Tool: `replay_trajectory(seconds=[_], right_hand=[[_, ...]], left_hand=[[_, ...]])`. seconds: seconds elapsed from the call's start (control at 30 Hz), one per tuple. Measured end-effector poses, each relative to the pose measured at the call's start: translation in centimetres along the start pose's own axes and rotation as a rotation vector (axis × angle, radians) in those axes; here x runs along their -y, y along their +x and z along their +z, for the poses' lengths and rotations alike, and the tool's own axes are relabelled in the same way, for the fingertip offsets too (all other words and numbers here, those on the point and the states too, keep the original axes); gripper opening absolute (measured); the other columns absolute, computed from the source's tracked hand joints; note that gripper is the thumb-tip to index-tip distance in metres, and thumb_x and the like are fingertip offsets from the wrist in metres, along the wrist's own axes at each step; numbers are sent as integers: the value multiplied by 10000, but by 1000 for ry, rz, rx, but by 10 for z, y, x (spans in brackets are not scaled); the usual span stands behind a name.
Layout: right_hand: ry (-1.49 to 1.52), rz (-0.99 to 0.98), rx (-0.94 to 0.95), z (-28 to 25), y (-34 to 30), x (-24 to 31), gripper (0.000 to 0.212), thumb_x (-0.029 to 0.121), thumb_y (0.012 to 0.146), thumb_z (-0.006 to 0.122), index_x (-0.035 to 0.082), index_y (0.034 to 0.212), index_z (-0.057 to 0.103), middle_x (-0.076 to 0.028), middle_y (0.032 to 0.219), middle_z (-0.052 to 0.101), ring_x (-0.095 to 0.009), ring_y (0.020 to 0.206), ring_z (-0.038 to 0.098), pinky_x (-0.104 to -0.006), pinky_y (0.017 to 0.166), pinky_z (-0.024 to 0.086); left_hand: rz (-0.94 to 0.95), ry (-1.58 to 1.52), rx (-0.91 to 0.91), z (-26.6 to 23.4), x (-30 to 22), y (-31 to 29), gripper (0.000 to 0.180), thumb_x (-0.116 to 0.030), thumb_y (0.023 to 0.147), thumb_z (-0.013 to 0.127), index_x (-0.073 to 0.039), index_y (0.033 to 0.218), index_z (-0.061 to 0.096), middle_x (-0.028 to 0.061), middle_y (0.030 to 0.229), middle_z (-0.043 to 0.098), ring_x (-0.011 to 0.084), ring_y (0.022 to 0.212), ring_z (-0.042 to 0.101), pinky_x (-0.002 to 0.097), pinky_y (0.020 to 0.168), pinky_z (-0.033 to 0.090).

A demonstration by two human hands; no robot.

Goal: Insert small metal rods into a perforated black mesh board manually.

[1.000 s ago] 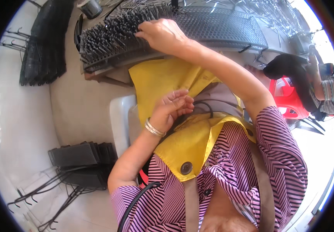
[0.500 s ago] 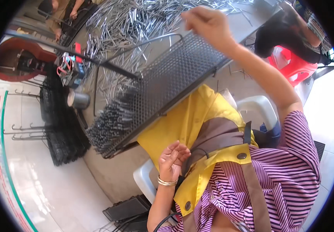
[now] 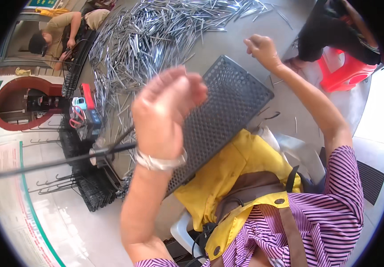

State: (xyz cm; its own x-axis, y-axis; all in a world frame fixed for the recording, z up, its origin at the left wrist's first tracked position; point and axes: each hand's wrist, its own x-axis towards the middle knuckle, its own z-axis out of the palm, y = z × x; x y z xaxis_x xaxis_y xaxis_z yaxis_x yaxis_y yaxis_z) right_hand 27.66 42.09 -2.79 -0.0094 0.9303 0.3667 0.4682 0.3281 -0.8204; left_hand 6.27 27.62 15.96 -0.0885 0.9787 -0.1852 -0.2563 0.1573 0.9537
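A long black perforated metal panel (image 3: 221, 104) lies slantwise above my lap, its holes set in rows. My left hand (image 3: 163, 111) is raised over the panel's left part, a band at its wrist. Its fingers are loosely bent and smeared by motion, with nothing visible in them. Off the panel's far right corner hangs my right hand (image 3: 263, 50), its fingers curled together; whether they hold anything small is hidden. Thin grey pieces (image 3: 123, 187) crowd the panel's near left end, mostly behind my left forearm. A dark rod (image 3: 67, 163) crosses the left side toward my left wrist.
Loose shiny metal rods (image 3: 156, 33) are heaped across the grey table (image 3: 230, 42). A red round-framed machine (image 3: 12, 100), a battery-like box (image 3: 90, 120) and black hooked racks (image 3: 92, 187) stand left. One person (image 3: 67, 33) works far left; another sits on a red stool (image 3: 345, 71).
My left hand has risen from near my lap to over the panel. My right hand has moved right and down, off the panel. The view has shifted, and the panel's upright frame no longer shows.
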Motion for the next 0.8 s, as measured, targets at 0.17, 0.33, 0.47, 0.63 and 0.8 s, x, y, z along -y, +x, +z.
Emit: replay_trajectory(seconds=[0.17, 0.33, 0.47, 0.63, 0.8], right_hand=[[-172, -89, 46, 10, 4, -24, 158, 143, 799, 557, -2, 736, 570, -138, 582, 532, -221, 510, 533, -305, 513, 423], [-165, -215, 33, 17, 2, -26, 87, 100, 771, 562, 14, 760, 560, -145, 696, 549, -319, 661, 542, -345, 591, 440], [-141, -159, 58, 8, -2, -27, 84, 94, 771, 563, 11, 769, 553, -150, 703, 547, -311, 673, 544, -341, 604, 438], [-106, -105, 77, 4, -3, -20, 65, 58, 753, 576, 1, 765, 546, -141, 708, 550, -302, 674, 543, -331, 615, 435], [-70, -112, 76, 1, -4, -20, 62, 20, 729, 595, -4, 764, 550, -125, 710, 560, -280, 663, 549, -323, 603, 437]], left_hand=[[37, 342, -103, -23, 3, 107, 299, -15, 743, 569, 111, 1004, 495, 178, 844, 599, 205, 705, 599, 289, 663, 511], [199, 993, -124, -70, 46, 197, 418, -118, 634, 647, 80, 988, 545, 161, 879, 622, 248, 807, 605, 295, 741, 465], [282, 1711, -31, -30, 61, 242, 566, -246, 587, 629, 64, 1040, 490, 235, 1008, 552, 344, 970, 521, 360, 865, 412], [174, 1990, -64, -18, 86, 293, 719, -307, 573, 655, 106, 1114, 422, 224, 1162, 462, 334, 1128, 393, 339, 986, 294], [-70, 1936, -131, -24, 89, 329, 945, -313, 542, 688, 143, 1235, 236, 264, 1222, 395, 338, 1181, 351, 335, 997, 294]])
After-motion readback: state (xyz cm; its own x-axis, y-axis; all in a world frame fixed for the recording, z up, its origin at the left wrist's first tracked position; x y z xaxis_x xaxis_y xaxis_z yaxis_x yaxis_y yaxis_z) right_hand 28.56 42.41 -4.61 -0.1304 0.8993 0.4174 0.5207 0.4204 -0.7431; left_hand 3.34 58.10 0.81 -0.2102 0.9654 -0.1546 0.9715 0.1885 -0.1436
